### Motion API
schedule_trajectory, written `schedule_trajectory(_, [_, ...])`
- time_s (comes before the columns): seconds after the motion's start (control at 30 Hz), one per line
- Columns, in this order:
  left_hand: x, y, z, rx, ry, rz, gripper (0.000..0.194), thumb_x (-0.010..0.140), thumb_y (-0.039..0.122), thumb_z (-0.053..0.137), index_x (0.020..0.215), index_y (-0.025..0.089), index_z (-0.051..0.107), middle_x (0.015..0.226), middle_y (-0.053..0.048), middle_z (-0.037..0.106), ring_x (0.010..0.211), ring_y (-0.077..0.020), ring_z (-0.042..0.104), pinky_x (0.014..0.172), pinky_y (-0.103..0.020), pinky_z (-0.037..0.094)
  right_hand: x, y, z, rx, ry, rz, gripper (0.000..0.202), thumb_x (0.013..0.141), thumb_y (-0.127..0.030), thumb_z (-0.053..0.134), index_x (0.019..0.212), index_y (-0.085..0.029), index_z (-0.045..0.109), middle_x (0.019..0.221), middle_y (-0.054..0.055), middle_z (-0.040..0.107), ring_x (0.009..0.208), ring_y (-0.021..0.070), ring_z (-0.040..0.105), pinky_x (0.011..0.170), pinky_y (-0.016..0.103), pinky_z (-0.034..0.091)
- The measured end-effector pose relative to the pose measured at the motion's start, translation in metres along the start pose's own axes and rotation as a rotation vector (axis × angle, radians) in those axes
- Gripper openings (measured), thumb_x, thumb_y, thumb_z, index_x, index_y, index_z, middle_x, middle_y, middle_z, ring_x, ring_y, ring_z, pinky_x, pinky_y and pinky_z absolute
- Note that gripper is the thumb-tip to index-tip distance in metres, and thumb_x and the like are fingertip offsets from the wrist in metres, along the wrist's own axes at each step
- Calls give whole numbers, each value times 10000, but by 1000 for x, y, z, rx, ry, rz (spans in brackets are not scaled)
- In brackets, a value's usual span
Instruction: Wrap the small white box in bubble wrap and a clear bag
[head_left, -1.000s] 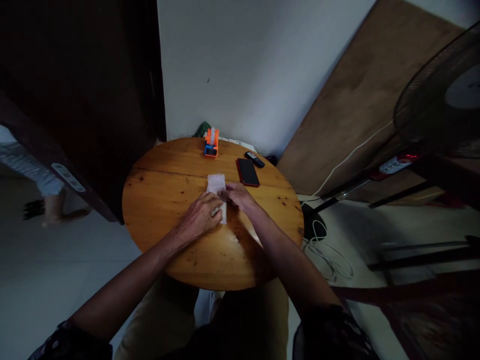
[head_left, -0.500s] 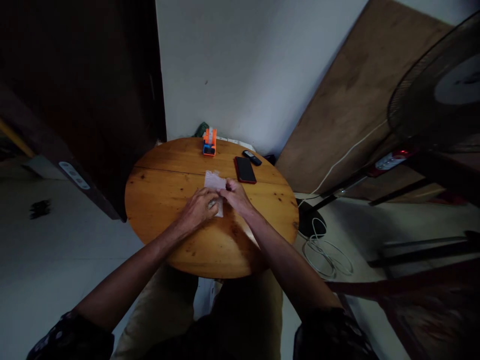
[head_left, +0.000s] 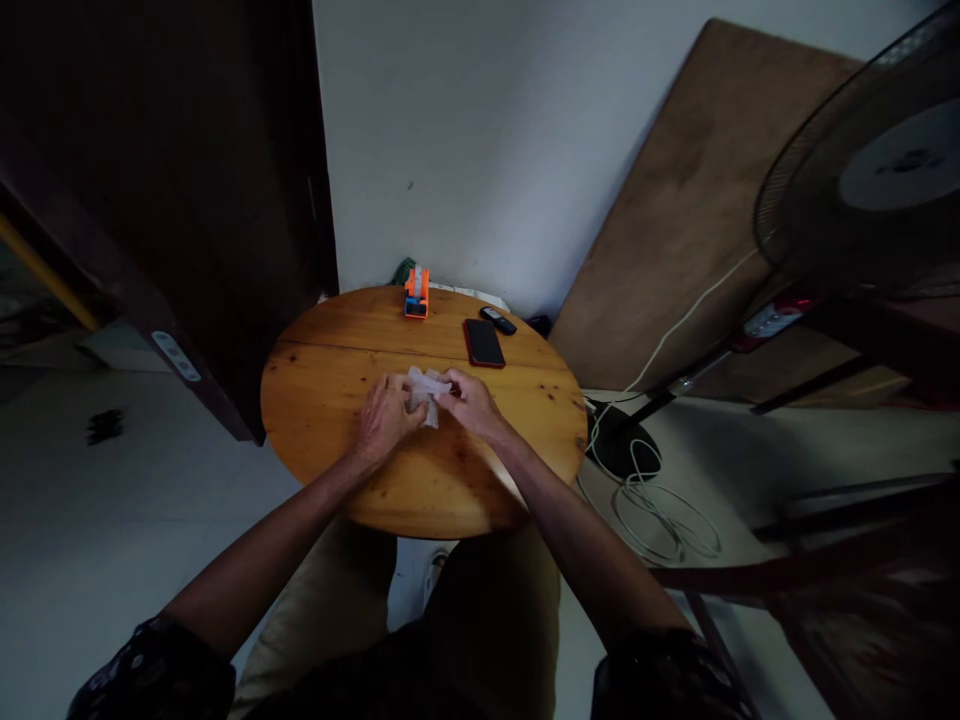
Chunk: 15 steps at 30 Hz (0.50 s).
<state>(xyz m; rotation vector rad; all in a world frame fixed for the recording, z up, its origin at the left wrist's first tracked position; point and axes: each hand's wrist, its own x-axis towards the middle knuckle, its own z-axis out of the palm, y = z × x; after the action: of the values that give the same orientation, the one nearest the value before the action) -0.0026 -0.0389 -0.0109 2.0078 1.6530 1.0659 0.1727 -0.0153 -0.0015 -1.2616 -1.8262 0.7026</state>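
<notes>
A thin, pale, crumpled sheet (head_left: pixel 427 384), perhaps tissue or paper, is held between my two hands above the round wooden table (head_left: pixel 315 420). My left hand (head_left: pixel 384 415) is curled at its left edge, fingers on the far side and thumb on the near side. Thumb and fingers of my right hand (head_left: pixel 472 404) pinch the right end. Part of the sheet hangs below the pinch, between the hands. Its exact material is too dim to tell.
Toward the back of the table stand an orange and blue tape dispenser (head_left: pixel 417 293), a dark phone (head_left: pixel 484 343) with a red edge and a black remote control (head_left: pixel 498 320). On the right are a standing fan (head_left: pixel 862 190) and a coiled white cable (head_left: pixel 660 510) on the floor.
The sheet lay flatter and longer before; now it is bunched and folded between my hands. My left hand has shifted left and turned more upright. The view has tilted slightly.
</notes>
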Motion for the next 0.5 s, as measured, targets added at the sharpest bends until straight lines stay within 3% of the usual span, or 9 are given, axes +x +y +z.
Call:
schedule_trajectory(0.07, [0,-4,3,-39,60,-3,447,741,252,724,1153,173,569,1133,-114,587,1117,-293,572,971,-432,492,-8,-2,-2,-54,-11,-24,150,758,-217,595,891,-201,662,855,-1,699,765,161,608,703,267,441])
schedule_trajectory(0.17, [2,-11,5,-87,75,102,623,702,182,727,1289,177,520,1290,-137,541,1252,-307,521,1072,-452,445,-18,-6,-5,-135,-54,-84,154,824,-226,575,940,-205,675,992,35,743,884,189,663,748,284,472])
schedule_trajectory(0.27, [6,-16,7,-98,30,221,468,726,139,684,1184,184,597,1351,-140,528,1295,-301,505,1094,-445,433,-26,-10,-9,-230,-108,-180,162,868,-241,570,984,-202,676,1084,64,750,977,213,681,844,323,491])
schedule_trajectory(0.4, [10,-20,4,-86,-93,312,175,781,164,648,955,177,652,1156,-129,652,1127,-292,607,1000,-463,487,-36,-11,-10,-353,-134,-273,305,841,-307,679,1121,-187,649,1198,118,722,1089,262,667,965,397,472])
schedule_trajectory(0.5, [8,-27,-6,-128,-171,410,196,782,156,626,973,190,654,1107,-102,692,1077,-265,636,985,-448,504,-41,-8,-7,-405,-131,-302,393,791,-326,756,1143,-208,628,1326,132,660,1220,285,611,1022,438,449])
